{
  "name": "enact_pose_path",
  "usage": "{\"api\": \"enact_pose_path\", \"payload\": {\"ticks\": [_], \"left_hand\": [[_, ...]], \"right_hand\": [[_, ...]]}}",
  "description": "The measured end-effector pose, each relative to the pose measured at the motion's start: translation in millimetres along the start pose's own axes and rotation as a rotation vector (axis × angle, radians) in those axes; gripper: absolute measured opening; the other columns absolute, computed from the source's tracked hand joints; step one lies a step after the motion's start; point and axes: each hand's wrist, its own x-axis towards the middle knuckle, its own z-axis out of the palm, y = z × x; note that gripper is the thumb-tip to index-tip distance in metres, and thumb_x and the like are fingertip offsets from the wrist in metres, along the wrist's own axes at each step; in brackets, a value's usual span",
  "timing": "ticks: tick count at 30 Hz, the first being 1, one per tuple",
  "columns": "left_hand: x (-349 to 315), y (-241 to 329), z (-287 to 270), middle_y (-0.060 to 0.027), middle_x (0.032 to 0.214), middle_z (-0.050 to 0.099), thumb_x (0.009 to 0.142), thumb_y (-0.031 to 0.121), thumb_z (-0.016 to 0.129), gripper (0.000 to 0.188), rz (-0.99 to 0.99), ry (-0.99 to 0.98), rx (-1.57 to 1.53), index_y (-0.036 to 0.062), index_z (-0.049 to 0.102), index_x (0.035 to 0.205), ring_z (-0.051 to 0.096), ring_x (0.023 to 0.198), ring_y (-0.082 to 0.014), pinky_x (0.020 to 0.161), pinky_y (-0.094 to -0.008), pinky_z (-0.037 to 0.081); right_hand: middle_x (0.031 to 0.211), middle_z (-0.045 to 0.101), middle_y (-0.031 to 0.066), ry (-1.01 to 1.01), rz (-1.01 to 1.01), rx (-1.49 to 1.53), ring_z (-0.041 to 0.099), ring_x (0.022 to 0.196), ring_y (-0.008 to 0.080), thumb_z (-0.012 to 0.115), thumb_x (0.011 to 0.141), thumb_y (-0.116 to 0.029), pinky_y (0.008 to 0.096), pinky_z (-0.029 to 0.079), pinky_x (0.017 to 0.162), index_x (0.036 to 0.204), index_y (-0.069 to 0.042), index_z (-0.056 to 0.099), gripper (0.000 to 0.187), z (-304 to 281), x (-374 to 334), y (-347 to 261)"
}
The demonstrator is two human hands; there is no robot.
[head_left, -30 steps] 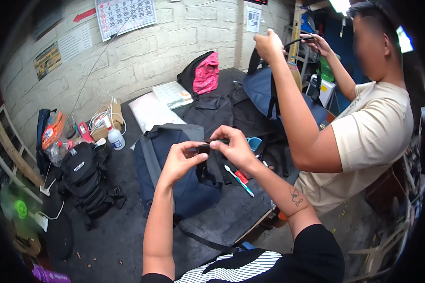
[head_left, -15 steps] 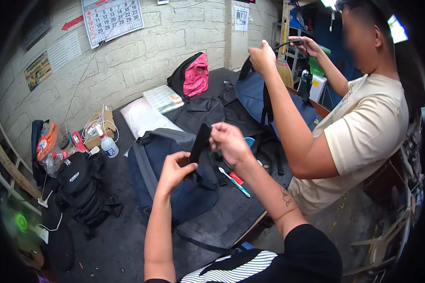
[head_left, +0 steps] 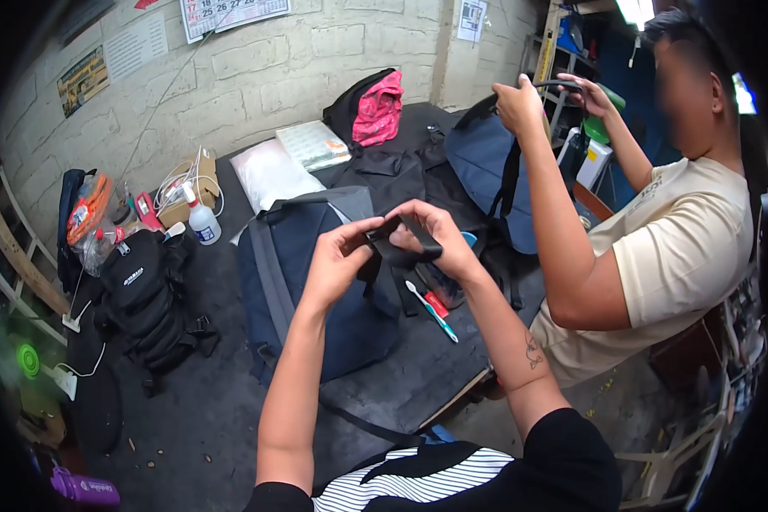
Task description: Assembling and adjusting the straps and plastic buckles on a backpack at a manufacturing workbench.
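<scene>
My left hand (head_left: 340, 263) and my right hand (head_left: 442, 241) are raised close together over the table, both with curled fingers. Between them they grip a black strap (head_left: 420, 242), bent into a loop on the right hand's side. Under the strap lies a navy backpack (head_left: 316, 320) with a grey band; whether the strap joins it is hidden by my hands. To the right of the backpack is a toothbrush (head_left: 433, 312) with a white and teal handle, beside a small red piece (head_left: 436, 303).
At right, a co-worker (head_left: 657, 247) holds a strap of another blue backpack (head_left: 478, 162). A black bag (head_left: 149, 311), spray bottle (head_left: 203, 222) and cardboard box (head_left: 198, 183) stand left. White packages (head_left: 273, 173) and a pink-and-black bag (head_left: 375, 107) lie along the wall.
My right hand has turned and come lower, bending the strap that was stretched upright into a loop. My hands are now nearly level. The view has shifted slightly.
</scene>
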Motion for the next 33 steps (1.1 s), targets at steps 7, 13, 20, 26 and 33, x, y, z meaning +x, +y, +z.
{"api": "enact_pose_path", "payload": {"ticks": [7, 13, 20, 26, 33], "left_hand": [[-9, 0, 4, -0.0024, 0.100, 0.061, 0.078, -0.006, 0.054, 0.047, 0.006, 0.040, -0.166, 0.0013, 0.050, 0.124, 0.056, 0.090, -0.0057, 0.080, -0.0201, 0.043], [-11, 7, -3, -0.0013, 0.094, 0.061, 0.082, -0.005, 0.052, 0.041, 0.030, 0.061, -0.209, 0.0024, 0.051, 0.123, 0.056, 0.085, -0.0053, 0.079, -0.0191, 0.043], [-6, 7, -2, -0.0014, 0.093, 0.062, 0.082, -0.005, 0.052, 0.036, 0.008, 0.049, -0.221, 0.0001, 0.054, 0.117, 0.057, 0.083, -0.0044, 0.075, -0.0183, 0.044], [-2, 6, 2, -0.0025, 0.100, 0.062, 0.082, -0.002, 0.052, 0.038, -0.026, 0.008, -0.214, 0.0022, 0.051, 0.120, 0.059, 0.088, -0.0062, 0.082, -0.0199, 0.044], [-8, -8, 7, -0.0081, 0.093, 0.056, 0.071, -0.011, 0.041, 0.054, 0.012, 0.081, -0.349, 0.0093, 0.036, 0.120, 0.054, 0.084, -0.0127, 0.077, -0.0225, 0.042]], "right_hand": [[0.081, 0.062, 0.0000, 0.011, 0.028, 0.317, 0.055, 0.072, 0.0054, 0.069, 0.075, -0.007, 0.0193, 0.044, 0.067, 0.093, -0.003, 0.062, 0.019, 18, 1, 5], [0.087, 0.064, 0.0064, -0.043, 0.079, 0.655, 0.061, 0.072, 0.0104, 0.061, 0.082, -0.009, 0.0208, 0.047, 0.065, 0.104, -0.001, 0.057, 0.024, 6, 5, 22], [0.103, 0.062, 0.0046, -0.202, -0.046, 0.241, 0.058, 0.096, 0.0107, 0.066, 0.072, -0.006, 0.0232, 0.048, 0.080, 0.106, 0.000, 0.059, 0.035, 1, 17, -9], [0.097, 0.061, 0.0025, -0.310, -0.123, 0.075, 0.057, 0.093, 0.0108, 0.060, 0.068, -0.002, 0.0227, 0.045, 0.079, 0.101, -0.003, 0.063, 0.033, -4, 16, -27], [0.072, 0.060, -0.0007, 0.144, -0.010, 0.369, 0.045, 0.054, 0.0021, 0.067, 0.081, -0.015, 0.0196, 0.028, 0.047, 0.090, -0.001, 0.066, 0.017, 8, 27, -9]]}}
